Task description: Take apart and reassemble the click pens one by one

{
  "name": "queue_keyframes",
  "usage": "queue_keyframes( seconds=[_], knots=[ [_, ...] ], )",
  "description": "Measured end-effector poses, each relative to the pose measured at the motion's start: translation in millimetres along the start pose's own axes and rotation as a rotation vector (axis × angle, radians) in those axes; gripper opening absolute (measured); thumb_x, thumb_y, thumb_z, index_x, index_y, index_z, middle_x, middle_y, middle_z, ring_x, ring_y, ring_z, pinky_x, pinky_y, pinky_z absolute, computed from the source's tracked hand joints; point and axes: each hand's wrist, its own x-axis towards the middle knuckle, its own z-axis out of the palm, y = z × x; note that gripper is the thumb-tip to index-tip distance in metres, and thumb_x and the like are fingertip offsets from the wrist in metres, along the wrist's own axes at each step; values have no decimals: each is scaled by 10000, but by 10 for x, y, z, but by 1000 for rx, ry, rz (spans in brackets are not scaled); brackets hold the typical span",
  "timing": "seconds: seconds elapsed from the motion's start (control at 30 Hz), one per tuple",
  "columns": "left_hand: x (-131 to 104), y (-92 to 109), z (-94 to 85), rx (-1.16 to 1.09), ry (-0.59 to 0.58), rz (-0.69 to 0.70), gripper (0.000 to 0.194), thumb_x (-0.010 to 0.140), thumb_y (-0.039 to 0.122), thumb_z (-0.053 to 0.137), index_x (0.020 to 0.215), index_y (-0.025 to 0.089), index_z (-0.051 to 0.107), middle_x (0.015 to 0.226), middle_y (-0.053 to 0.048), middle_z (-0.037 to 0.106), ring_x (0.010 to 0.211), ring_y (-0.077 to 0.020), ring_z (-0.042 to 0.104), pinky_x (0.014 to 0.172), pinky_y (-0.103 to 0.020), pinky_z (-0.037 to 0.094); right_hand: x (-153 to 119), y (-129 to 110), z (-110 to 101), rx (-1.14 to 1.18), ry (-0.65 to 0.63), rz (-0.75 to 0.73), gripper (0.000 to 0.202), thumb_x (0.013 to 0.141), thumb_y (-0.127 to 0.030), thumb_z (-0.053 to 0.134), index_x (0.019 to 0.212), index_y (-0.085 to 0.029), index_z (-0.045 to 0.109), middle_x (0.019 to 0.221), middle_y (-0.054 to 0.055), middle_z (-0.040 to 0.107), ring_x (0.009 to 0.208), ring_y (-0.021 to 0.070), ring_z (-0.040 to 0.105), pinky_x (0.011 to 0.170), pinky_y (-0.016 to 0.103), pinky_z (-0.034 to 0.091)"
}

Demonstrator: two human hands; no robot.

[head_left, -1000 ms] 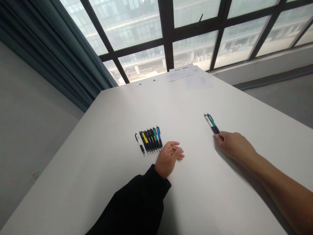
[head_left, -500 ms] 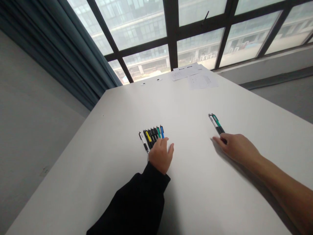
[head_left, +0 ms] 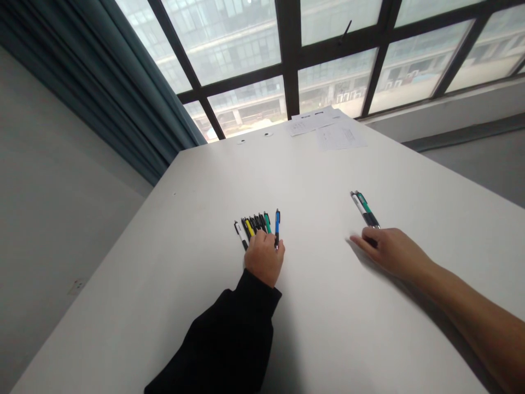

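My left hand (head_left: 263, 258), in a black sleeve, is closed at the near end of a row of pens. Between its thumb and forefinger is the lower end of a blue pen (head_left: 278, 220), which stands a little apart from the row. In that row lie a white pen (head_left: 240, 232), a yellow-and-black pen (head_left: 249, 227), several black pens (head_left: 257, 222) and a green pen (head_left: 267, 221); the hand hides their lower parts. Farther right, my right hand (head_left: 385, 246) has its thumb spread, just below a white pen (head_left: 360, 204) and another green pen (head_left: 365, 203) lying side by side.
The white table (head_left: 205, 186) reaches to a dark-framed window (head_left: 292, 65). Paper sheets (head_left: 340, 137) lie at its far edge, beside two small round fittings (head_left: 268, 134). A blue-grey curtain (head_left: 135, 93) hangs at the left.
The blue pen has shifted right, away from the row, and turned straighter as my left hand closed on it. My right hand has drawn back slightly from its two pens, its thumb stretching left.
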Motion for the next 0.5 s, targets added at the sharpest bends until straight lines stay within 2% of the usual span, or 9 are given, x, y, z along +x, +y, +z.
queue_keyframes(
  seconds=[0.17, 0.27, 0.3, 0.37, 0.43, 0.5],
  knots=[
    [-6, -6, 23, 0, 22, 10, 118, 852, 254, 653, 782, 164, 684, 846, -100, 610, 838, -264, 574, 717, -359, 467, -19, -18, 23, 69, -52, -81, 438, 963, -484, 477, 615, -226, 540, 506, 9, 519, 496, 161, 466, 561, 303, 328],
    [-16, 8, 42, -108, 32, 55, 71, 844, 196, 640, 788, 163, 668, 828, -89, 601, 817, -245, 577, 731, -357, 473, -32, -46, 19, 135, -42, -105, 420, 966, -487, 483, 645, -227, 562, 522, 7, 546, 507, 166, 501, 566, 305, 356],
    [-22, 22, 47, -167, 34, 99, 55, 845, 184, 635, 803, 165, 664, 825, -83, 599, 813, -237, 577, 743, -356, 474, -36, -55, 16, 184, -27, -101, 382, 964, -492, 491, 714, -225, 600, 557, 11, 583, 521, 169, 526, 573, 307, 378],
    [-39, 66, 48, -289, 24, 214, 41, 856, 182, 624, 843, 169, 660, 831, -74, 598, 816, -228, 578, 763, -360, 476, -41, -69, 14, 325, 19, -75, 316, 954, -500, 522, 973, -213, 652, 709, 36, 683, 564, 172, 585, 594, 311, 435],
    [-60, 122, 36, -417, -15, 304, 56, 879, 190, 605, 884, 168, 656, 852, -72, 599, 818, -218, 578, 773, -362, 481, -43, -73, 21, 480, 45, -40, 403, 944, -507, 548, 1198, -199, 606, 873, 71, 731, 587, 169, 621, 601, 314, 482],
    [-75, 172, 11, -572, -75, 330, 73, 901, 199, 585, 918, 164, 647, 884, -72, 595, 807, -197, 576, 769, -343, 493, -41, -71, 35, 595, 37, -24, 420, 937, -517, 559, 1182, -185, 635, 894, 87, 735, 587, 169, 631, 593, 314, 506]
  ],
)
